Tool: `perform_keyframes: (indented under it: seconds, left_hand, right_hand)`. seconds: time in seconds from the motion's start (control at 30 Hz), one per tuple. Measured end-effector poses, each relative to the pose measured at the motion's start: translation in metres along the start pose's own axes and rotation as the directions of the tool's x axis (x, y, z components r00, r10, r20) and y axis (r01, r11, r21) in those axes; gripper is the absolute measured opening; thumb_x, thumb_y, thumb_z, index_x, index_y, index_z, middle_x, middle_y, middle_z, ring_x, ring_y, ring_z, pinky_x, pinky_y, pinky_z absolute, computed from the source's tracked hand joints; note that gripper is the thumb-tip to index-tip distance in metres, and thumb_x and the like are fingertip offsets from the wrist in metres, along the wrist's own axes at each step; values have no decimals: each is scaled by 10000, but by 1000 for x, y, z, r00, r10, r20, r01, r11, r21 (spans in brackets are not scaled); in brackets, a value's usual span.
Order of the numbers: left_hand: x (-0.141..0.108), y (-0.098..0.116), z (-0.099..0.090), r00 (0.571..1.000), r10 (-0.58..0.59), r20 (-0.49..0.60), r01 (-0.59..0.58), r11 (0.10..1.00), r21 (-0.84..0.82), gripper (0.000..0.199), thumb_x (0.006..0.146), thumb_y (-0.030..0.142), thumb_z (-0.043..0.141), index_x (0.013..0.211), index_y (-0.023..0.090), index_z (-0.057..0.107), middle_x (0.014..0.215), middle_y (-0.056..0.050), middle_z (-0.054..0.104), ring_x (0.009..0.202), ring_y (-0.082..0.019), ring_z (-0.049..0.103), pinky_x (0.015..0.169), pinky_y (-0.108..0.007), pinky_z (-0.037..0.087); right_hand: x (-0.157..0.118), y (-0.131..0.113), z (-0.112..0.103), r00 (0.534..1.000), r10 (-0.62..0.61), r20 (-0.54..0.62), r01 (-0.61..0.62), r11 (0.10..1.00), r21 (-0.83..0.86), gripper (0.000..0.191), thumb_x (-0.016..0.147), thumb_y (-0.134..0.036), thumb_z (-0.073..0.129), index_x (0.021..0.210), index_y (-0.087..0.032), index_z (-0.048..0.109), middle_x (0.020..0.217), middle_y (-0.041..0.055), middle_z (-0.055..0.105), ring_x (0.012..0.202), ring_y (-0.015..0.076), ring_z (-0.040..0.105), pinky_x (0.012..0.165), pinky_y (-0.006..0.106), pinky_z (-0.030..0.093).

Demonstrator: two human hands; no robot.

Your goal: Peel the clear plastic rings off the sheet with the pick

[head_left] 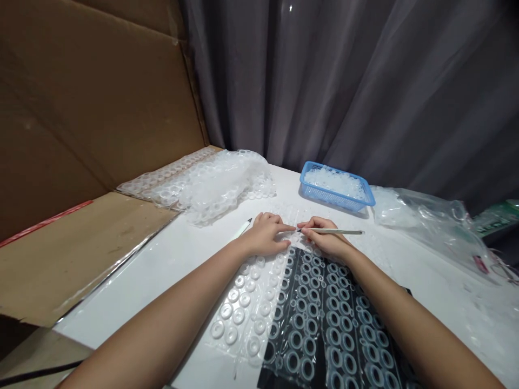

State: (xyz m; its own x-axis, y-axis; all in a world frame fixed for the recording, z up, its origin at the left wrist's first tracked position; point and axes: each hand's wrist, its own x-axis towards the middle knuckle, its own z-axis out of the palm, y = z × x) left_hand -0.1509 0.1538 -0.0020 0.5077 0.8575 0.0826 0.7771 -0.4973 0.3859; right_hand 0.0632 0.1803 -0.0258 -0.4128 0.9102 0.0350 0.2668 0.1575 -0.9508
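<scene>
My right hand (326,235) is closed around a slim, pale, pen-like tool (344,231). Its dark tip points left, close to the index fingertip of my left hand (270,233). That left hand lies on a clear moulded sheet (239,308), with thumb and index finger apart and nothing held. Rows of translucent rings fill the sheet, whose right part rests over a black backing (320,335). Beside the left knuckles lies a second pale tool (242,228) with a dark pointed tip, partly hidden by the hand. What the right-hand tip touches is too small to make out.
A blue basket (336,198) of small translucent pieces stands at the back of the white table (141,270). Crumpled moulded sheets (227,181) lie at back left against cardboard (89,92). To the right is a clear plastic bag (425,221); a grey curtain (344,81) hangs behind.
</scene>
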Motion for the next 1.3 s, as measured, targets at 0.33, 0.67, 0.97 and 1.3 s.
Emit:
perform_keyframes:
  seconds: [0.33, 0.67, 0.97, 1.3]
  left_hand:
    - [0, -2, 3, 1000, 8, -12, -8, 1000, 3, 417, 793, 408, 550, 1203, 343, 590, 923, -28, 560, 1003, -255, 424, 955, -418, 266]
    - [1, 3, -2, 997, 76, -1, -76, 992, 105, 331, 804, 385, 551, 1106, 309, 663, 886, -44, 568, 963, -260, 435, 974, -471, 227]
    - [18, -11, -9, 999, -33, 34, 37, 988, -148, 224, 786, 377, 578, 936, 309, 730, 797, -6, 629, 871, -214, 513, 965, -463, 247]
    - [52, -30, -2, 990, -127, -64, 112, 971, -210, 187, 752, 411, 643, 789, 245, 721, 712, 33, 655, 699, -138, 572, 937, -379, 291]
  right_hand:
    - [-1, -4, -1, 995, -99, 32, 103, 978, -180, 205, 812, -354, 567, 719, -172, 577, 1054, 73, 670, 676, 128, 609, 594, 249, 453]
    - [-6, -13, 8, 932, -362, 13, 302, 757, -579, 140, 901, -289, 384, 807, -217, 458, 914, 90, 683, 799, 209, 652, 677, 292, 462]
    - [22, -20, -22, 989, -61, -133, 26, 967, -252, 221, 770, -401, 587, 752, -193, 516, 1085, 92, 632, 520, 99, 559, 485, 250, 456]
    - [26, 3, -11, 998, -57, -5, 57, 996, 72, 250, 761, -360, 629, 653, -169, 510, 1083, 102, 658, 517, 71, 512, 498, 247, 419]
